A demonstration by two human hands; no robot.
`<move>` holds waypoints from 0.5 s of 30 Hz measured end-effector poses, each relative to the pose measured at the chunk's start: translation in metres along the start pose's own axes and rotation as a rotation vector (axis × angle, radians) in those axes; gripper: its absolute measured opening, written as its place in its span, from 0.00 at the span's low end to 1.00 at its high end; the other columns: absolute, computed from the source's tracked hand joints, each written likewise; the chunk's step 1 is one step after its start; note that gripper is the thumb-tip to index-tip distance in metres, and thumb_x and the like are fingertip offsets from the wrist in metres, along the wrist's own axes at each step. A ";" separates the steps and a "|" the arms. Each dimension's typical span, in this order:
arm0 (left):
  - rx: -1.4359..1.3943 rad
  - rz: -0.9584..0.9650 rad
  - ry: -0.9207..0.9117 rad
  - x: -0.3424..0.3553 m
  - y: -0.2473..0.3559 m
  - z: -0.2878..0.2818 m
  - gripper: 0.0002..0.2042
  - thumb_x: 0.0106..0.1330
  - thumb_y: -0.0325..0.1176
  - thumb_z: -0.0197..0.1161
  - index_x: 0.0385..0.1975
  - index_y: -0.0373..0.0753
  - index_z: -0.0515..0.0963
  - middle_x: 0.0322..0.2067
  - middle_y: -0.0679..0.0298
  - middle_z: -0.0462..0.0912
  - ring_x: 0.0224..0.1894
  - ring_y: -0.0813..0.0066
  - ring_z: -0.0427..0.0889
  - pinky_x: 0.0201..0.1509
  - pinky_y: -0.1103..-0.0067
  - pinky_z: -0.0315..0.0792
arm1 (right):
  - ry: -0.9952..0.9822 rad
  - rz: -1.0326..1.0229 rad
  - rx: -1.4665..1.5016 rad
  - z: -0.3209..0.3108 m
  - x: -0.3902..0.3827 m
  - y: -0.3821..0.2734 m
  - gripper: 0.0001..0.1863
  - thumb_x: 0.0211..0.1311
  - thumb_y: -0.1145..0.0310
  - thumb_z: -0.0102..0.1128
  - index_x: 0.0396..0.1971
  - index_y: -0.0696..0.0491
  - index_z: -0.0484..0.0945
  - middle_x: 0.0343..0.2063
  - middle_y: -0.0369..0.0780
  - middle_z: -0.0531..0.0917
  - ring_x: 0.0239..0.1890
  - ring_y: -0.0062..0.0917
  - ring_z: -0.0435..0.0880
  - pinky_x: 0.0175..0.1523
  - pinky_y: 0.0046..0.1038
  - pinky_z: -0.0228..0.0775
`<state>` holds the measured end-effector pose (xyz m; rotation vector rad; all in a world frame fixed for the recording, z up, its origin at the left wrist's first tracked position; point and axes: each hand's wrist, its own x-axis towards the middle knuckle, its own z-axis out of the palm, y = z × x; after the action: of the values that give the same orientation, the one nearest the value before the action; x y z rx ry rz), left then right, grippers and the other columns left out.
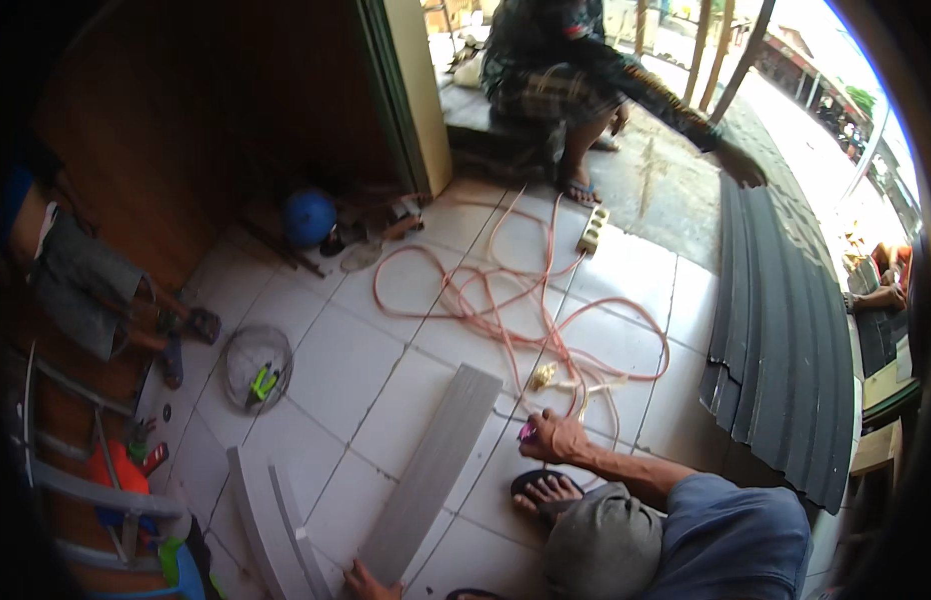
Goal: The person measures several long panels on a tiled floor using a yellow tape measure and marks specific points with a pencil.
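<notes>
At the bottom edge my left hand [372, 584] grips the near end of a long grey board [433, 470] that slants across the white tiles. The view's lower edge cuts off part of this hand. My right hand [554, 438] is closed around a small pink thing [527, 433], mostly hidden by the fingers, to the right of the board. My sandalled foot [546, 488] rests just below that hand. Two narrower grey pieces [256, 520] lie left of the board.
An orange extension cord [466, 300] sprawls in loops, ending at a socket strip [593, 231]. Dark corrugated sheets [786, 340] lie right. A round mesh-like thing [258, 365], a blue ball-shaped object [310, 217] and a metal ladder [96, 490] are left. Other people sit or stand around.
</notes>
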<state>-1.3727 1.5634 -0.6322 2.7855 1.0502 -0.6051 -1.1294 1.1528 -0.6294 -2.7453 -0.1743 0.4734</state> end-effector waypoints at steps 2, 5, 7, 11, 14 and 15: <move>-0.059 0.378 0.237 0.018 -0.037 0.055 0.37 0.60 0.46 0.68 0.67 0.39 0.61 0.50 0.50 0.75 0.40 0.62 0.79 0.43 0.71 0.75 | -0.139 -0.126 0.259 0.001 0.004 -0.018 0.43 0.48 0.36 0.61 0.59 0.52 0.70 0.43 0.51 0.82 0.45 0.47 0.83 0.51 0.41 0.75; -0.927 0.390 -0.574 -0.025 0.105 -0.046 0.31 0.67 0.51 0.62 0.62 0.35 0.69 0.47 0.51 0.81 0.37 0.66 0.83 0.44 0.70 0.77 | -0.573 -0.348 0.394 -0.005 0.004 -0.035 0.35 0.49 0.43 0.64 0.50 0.56 0.76 0.37 0.49 0.84 0.40 0.42 0.83 0.48 0.38 0.73; -1.266 0.432 -0.915 -0.021 0.106 -0.034 0.44 0.65 0.46 0.65 0.73 0.50 0.40 0.64 0.47 0.61 0.46 0.52 0.83 0.43 0.64 0.81 | -0.698 -0.905 0.311 -0.008 -0.003 -0.097 0.27 0.57 0.52 0.64 0.51 0.55 0.75 0.36 0.46 0.84 0.39 0.36 0.83 0.44 0.35 0.74; -1.290 0.458 -0.933 -0.019 0.134 -0.006 0.38 0.71 0.46 0.58 0.72 0.51 0.41 0.59 0.48 0.67 0.34 0.57 0.85 0.37 0.66 0.81 | -1.001 -0.871 0.099 -0.012 0.005 -0.132 0.22 0.53 0.56 0.66 0.44 0.55 0.78 0.34 0.44 0.84 0.37 0.34 0.82 0.43 0.36 0.74; -1.233 0.403 -0.930 -0.011 0.123 0.037 0.35 0.70 0.45 0.61 0.69 0.43 0.50 0.52 0.51 0.73 0.31 0.63 0.84 0.36 0.71 0.80 | -0.938 -0.841 -0.039 0.015 0.003 -0.121 0.21 0.51 0.57 0.67 0.42 0.56 0.81 0.34 0.44 0.85 0.37 0.36 0.82 0.42 0.37 0.74; -1.219 0.407 -0.899 -0.009 0.116 0.050 0.32 0.68 0.44 0.63 0.66 0.37 0.59 0.47 0.53 0.78 0.30 0.67 0.84 0.35 0.74 0.79 | -0.921 -0.835 -0.080 0.021 0.005 -0.118 0.21 0.50 0.58 0.68 0.41 0.56 0.82 0.34 0.44 0.85 0.37 0.36 0.82 0.42 0.37 0.73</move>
<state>-1.3197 1.4585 -0.6796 1.3344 0.3646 -0.6918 -1.1394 1.2705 -0.6073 -2.0092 -1.4699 1.3918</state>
